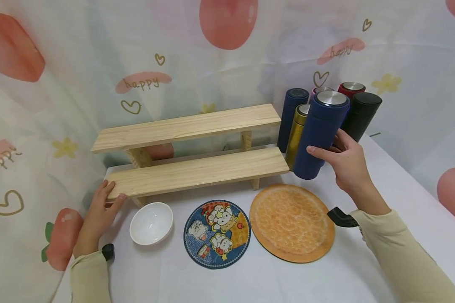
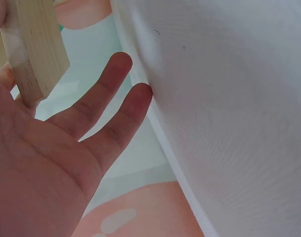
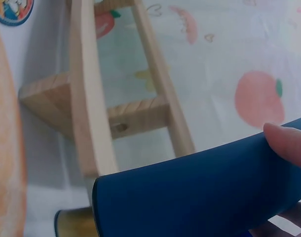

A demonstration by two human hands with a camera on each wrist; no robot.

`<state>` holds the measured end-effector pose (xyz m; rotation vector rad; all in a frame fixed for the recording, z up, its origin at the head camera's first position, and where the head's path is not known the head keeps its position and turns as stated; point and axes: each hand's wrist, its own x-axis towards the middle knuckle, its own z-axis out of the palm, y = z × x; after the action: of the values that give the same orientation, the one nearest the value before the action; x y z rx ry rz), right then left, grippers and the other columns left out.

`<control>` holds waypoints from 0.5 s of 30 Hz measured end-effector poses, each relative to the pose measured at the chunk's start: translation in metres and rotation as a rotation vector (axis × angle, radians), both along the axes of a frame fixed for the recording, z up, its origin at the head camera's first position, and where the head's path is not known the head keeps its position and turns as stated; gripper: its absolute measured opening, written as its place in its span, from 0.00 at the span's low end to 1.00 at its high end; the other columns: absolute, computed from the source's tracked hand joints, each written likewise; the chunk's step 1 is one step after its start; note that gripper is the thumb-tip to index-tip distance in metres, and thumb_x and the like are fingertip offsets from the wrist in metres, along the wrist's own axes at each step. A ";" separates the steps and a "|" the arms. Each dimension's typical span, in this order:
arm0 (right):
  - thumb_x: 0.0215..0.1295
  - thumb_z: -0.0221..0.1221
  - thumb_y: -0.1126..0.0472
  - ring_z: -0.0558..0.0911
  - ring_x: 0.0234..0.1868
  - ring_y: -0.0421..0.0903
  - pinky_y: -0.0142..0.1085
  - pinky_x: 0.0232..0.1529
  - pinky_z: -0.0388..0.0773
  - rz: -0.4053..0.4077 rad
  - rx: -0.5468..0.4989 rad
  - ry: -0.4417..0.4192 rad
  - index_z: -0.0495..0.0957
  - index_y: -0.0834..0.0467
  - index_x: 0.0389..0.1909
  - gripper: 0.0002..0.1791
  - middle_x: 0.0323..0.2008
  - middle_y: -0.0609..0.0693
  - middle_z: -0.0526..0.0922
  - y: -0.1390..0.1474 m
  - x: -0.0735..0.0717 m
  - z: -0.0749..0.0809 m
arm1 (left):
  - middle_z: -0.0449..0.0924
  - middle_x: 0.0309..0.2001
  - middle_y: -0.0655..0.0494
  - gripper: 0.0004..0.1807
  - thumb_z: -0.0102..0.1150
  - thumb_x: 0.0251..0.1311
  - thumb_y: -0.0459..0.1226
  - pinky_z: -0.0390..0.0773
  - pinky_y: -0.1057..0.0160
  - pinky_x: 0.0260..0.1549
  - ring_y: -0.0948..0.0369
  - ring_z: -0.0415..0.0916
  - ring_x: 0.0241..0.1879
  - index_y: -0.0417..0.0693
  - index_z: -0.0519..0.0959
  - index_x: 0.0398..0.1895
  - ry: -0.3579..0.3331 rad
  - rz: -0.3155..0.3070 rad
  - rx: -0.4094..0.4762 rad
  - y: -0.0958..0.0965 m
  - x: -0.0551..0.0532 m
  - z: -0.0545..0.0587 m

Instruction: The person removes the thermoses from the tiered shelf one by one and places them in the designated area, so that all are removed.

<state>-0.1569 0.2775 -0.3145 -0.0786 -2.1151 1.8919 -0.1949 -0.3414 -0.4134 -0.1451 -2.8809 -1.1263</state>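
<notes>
My right hand (image 1: 351, 164) grips a dark blue thermos (image 1: 319, 136) with a silver lid, thumb across its near side. The thermos is slightly tilted beside the right end of a two-tier wooden shelf (image 1: 197, 170); its side and base fill the lower part of the right wrist view. At the shelf's other end, my left hand (image 1: 100, 216) holds the left end of the lower board between thumb and fingers. Two fingers (image 2: 113, 131) of that hand extend past the board in the left wrist view. Both shelf boards carry nothing.
Behind the held thermos stand several others, including a gold one (image 1: 296, 136), a second blue one (image 1: 293, 113), a red one (image 1: 351, 87) and a black one (image 1: 360, 113). In front of the shelf lie a white bowl (image 1: 151, 224), a cartoon mat (image 1: 217, 234) and an orange-brown round mat (image 1: 292, 223).
</notes>
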 end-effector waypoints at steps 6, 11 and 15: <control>0.71 0.71 0.61 0.72 0.68 0.49 0.57 0.76 0.64 -0.020 0.057 -0.063 0.58 0.52 0.86 0.47 0.78 0.59 0.67 0.009 -0.003 -0.014 | 0.33 0.85 0.32 0.44 0.52 0.83 0.51 0.66 0.28 0.67 0.27 0.54 0.75 0.34 0.47 0.86 -0.004 0.007 -0.001 0.000 0.001 0.001; 0.72 0.71 0.59 0.71 0.67 0.48 0.55 0.75 0.67 -0.035 0.089 -0.110 0.56 0.52 0.86 0.48 0.79 0.60 0.66 0.013 -0.006 -0.025 | 0.33 0.85 0.32 0.44 0.53 0.83 0.51 0.65 0.29 0.68 0.27 0.52 0.76 0.34 0.47 0.86 -0.011 0.015 -0.012 0.001 0.000 0.001; 0.71 0.72 0.60 0.71 0.67 0.48 0.40 0.70 0.73 -0.031 0.081 -0.128 0.56 0.53 0.86 0.48 0.78 0.60 0.66 0.016 -0.008 -0.035 | 0.34 0.85 0.32 0.44 0.53 0.83 0.50 0.66 0.29 0.68 0.28 0.52 0.76 0.33 0.48 0.85 -0.011 0.017 -0.016 0.002 -0.001 0.001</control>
<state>-0.1653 0.2931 -0.3493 -0.2191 -2.2575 1.8267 -0.1954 -0.3397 -0.4123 -0.1147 -2.8954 -1.1046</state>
